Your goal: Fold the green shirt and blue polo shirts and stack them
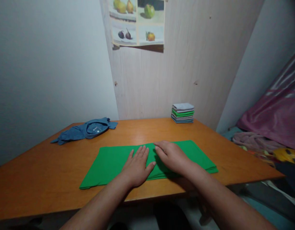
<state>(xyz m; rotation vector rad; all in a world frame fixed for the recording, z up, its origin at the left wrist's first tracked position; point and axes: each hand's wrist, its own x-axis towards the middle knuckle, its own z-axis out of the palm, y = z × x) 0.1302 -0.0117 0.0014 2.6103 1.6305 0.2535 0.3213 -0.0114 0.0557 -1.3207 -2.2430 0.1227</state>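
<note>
A bright green folded piece of cloth [113, 164], perhaps a garment, lies flat across the front of the table, longer from side to side than from front to back. Layers show along its near edge. My left hand [139, 167] rests palm down near its middle, fingers stretched out and the thumb pointing right. Just to the right, my right hand [170, 155] is turned on its side over the same cloth, fingers together and slightly bent, thumb above them. Nothing shows in its grasp. The two hands are apart.
The wooden table [44, 179] reaches back to the wall. A crumpled blue shirt [77, 131] lies at its back left. A neat stack of folded clothes [182, 113] stands at the back right. Beyond the right edge are heaped fabrics [257, 142] and a pink curtain-like cloth [274, 111].
</note>
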